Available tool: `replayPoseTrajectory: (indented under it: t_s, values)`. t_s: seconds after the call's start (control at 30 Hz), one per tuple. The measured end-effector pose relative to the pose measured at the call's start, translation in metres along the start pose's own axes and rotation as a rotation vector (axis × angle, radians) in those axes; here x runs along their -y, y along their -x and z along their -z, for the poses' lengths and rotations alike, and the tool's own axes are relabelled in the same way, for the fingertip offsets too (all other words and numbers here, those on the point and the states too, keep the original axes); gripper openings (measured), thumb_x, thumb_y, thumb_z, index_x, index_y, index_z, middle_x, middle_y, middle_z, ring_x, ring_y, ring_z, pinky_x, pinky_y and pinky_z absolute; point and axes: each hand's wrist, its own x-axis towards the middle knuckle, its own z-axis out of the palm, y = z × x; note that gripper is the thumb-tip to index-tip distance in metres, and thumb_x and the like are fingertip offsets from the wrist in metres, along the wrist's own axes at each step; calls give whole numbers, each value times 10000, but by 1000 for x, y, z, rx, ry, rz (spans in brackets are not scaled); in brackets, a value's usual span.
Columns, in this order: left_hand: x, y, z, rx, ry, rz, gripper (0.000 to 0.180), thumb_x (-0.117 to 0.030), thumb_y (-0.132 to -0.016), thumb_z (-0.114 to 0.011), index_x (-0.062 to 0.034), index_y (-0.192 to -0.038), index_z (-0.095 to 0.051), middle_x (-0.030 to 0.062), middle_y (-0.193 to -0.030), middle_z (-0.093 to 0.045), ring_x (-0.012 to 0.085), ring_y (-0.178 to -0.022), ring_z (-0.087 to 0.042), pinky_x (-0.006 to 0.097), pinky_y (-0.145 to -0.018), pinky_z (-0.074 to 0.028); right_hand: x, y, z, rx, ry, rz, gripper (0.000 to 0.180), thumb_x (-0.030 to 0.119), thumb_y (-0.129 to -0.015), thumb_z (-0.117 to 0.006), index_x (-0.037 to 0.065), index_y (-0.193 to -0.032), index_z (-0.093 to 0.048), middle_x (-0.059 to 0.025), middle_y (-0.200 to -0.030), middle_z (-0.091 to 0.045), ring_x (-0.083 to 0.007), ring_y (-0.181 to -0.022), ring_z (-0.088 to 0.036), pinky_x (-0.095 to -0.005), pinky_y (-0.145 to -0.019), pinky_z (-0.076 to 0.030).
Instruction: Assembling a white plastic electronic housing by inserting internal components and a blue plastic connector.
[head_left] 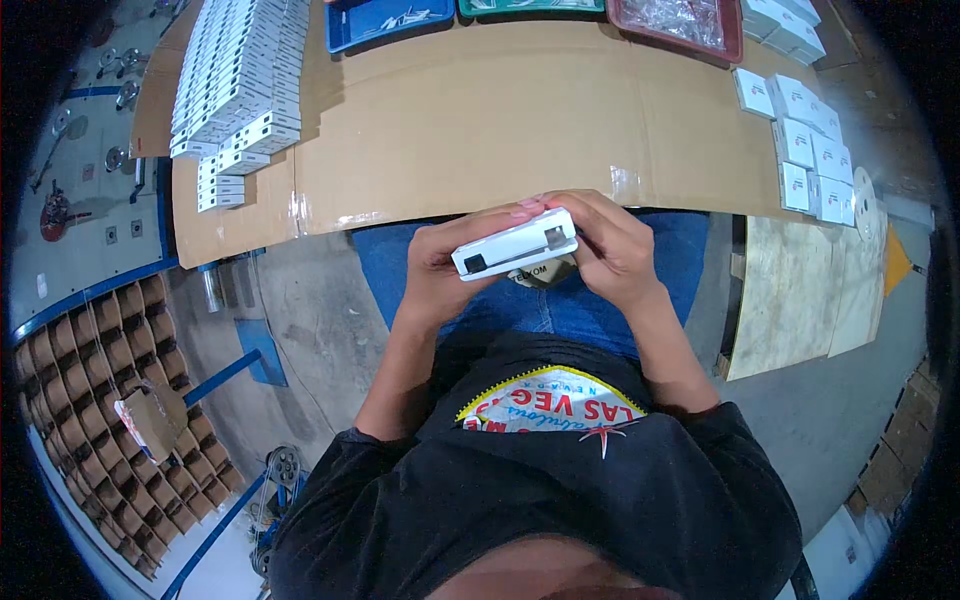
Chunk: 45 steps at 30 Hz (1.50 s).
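Observation:
Between my two hands is a flat white plastic box, held tilted over my lap just off the table's near edge [400, 214]. A dark square opening shows at the box's [515, 243] left end and a greyish one at its right end. My left hand [437, 258] is closed around the left end, fingers along the far side. Around the right end wraps my right hand [615, 252], its fingertips meeting the left ones at the top. Behind the box, a small pale printed patch [545, 272] is partly hidden.
Stacked white boxes [240, 75] fill the cardboard-covered table's left side. More white boxes [832, 158] stand at the right. Along the far edge are a blue tray [390, 41] of small pale parts, a green tray [530, 14] and a dark red tray [690, 51] of clear plastic pieces.

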Motion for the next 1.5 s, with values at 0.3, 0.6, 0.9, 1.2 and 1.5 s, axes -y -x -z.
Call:
replayPoseTrajectory:
  t_s: [0.3,0.6,0.9,1.2,1.5]
  values:
    - [4,4,3,-43,-13,114,473,73,-805,-795,14,-1267,-705,124,-1233,-737,188,-1100,-702,331,-968,-562,-4,6,0,22,-14,-83,389,-22,-802,-765,-21,-1182,-677,-170,-1055,-724,-315,-928,-718,-343,-799,-573]
    - [13,4,6,-107,160,328,389,-48,-888,-815,30,-1240,-670,73,-1105,-739,146,-1001,-686,311,-880,-571,10,-7,-8,-143,-310,-333,501,211,-848,-847,-8,-1262,-670,-131,-1126,-738,-223,-1036,-716,-338,-924,-560]
    - [0,0,-9,-19,107,307,347,-159,-1012,-688,28,-1293,-609,46,-1090,-703,90,-985,-628,275,-850,-536,0,2,-4,-147,-559,-558,316,117,-946,-759,0,-1232,-690,-41,-1059,-728,-96,-938,-672,-244,-817,-556]
    - [-4,-3,-10,-29,117,364,343,-215,-1032,-668,23,-1276,-625,54,-1056,-708,84,-944,-629,270,-805,-533,0,2,-5,-176,-460,-543,295,109,-939,-768,2,-1207,-705,-29,-1037,-725,-90,-918,-663,-236,-798,-547]
    - [2,2,-10,-61,91,336,350,-249,-1073,-596,32,-1280,-626,57,-1046,-708,86,-950,-613,272,-831,-522,-2,-1,-9,-148,-500,-535,453,128,-923,-790,13,-1335,-641,-64,-1143,-699,-128,-1046,-655,-261,-902,-541]
